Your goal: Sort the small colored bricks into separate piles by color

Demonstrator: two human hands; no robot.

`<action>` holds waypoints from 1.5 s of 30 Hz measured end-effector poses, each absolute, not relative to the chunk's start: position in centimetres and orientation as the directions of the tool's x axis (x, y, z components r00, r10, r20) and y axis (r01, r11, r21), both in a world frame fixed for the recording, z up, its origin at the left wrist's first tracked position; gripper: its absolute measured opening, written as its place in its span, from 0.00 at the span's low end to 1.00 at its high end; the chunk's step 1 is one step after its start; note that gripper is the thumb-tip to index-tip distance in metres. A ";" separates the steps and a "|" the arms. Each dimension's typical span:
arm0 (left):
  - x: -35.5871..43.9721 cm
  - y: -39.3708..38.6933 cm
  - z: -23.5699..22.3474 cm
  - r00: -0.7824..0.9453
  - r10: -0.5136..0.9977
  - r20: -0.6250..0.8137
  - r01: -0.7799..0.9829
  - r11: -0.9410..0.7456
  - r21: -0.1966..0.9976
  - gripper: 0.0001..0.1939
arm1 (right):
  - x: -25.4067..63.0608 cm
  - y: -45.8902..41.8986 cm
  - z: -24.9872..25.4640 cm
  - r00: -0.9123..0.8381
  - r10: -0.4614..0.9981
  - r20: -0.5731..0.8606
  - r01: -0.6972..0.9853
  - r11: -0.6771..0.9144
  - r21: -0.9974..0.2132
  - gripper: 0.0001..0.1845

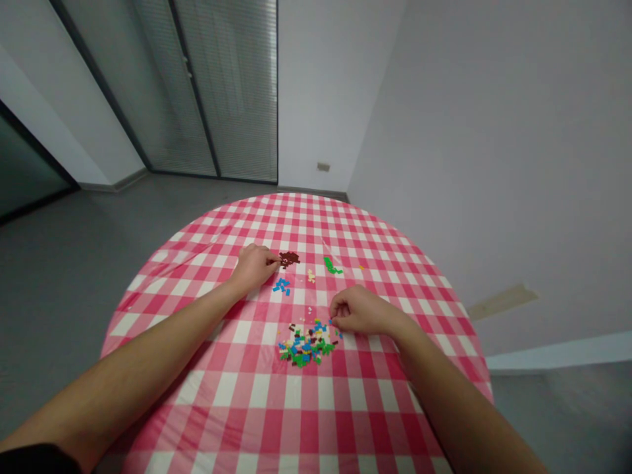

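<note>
Here, the right hand [358, 311] curls, fingertips touching a mixed heap of tiny plastic bricks [306, 345] on the gingham surface [237, 401]. Farther off, the left hand [254, 268] pinches at a brown heap [289, 259]. Neither hand's grip can be told. Blue bricks [282, 286] and green bricks [332, 265] lie apart, ahead of the right hand, their long axes unclear.
</note>
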State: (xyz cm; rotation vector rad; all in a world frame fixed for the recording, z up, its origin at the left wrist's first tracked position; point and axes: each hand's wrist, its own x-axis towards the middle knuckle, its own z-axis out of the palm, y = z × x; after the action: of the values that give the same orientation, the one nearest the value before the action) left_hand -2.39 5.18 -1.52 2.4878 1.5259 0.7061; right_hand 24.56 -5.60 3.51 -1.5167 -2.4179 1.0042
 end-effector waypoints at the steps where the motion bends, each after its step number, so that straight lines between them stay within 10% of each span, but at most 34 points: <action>1: -2.4 5.2 -1.5 0.363 0.873 0.327 0.801 -0.471 0.370 0.11 | 24.6 -5.5 3.4 -0.474 0.855 -0.209 0.739 0.258 -0.623 0.07; 9: -1.8 3.2 0.0 0.349 0.823 0.449 0.638 -0.560 0.529 0.06 | 23.4 -4.8 1.8 -0.241 0.970 0.044 0.394 0.139 -0.908 0.05; 17: 0.9 -1.3 1.2 0.646 0.570 0.507 0.263 -0.790 0.553 0.06 | 21.0 -4.9 -0.5 -0.206 0.976 -0.067 0.083 -0.051 -0.995 0.16; 31: 0.8 -1.4 1.0 0.569 0.704 0.424 0.260 -0.643 0.720 0.04 | 21.0 -4.9 -0.1 -0.264 0.964 0.028 -0.019 0.024 -1.000 0.11; 45: -0.5 0.7 1.2 0.487 0.749 0.450 0.441 -0.655 0.613 0.07 | 20.6 -4.7 -0.9 -0.064 0.998 -0.015 -0.154 -0.025 -0.988 0.17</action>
State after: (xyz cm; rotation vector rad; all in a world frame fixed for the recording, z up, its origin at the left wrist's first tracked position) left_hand -0.53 0.70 1.16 2.3182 0.9874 0.9999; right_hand 20.57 -4.67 -0.88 -1.0776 -1.1281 1.3391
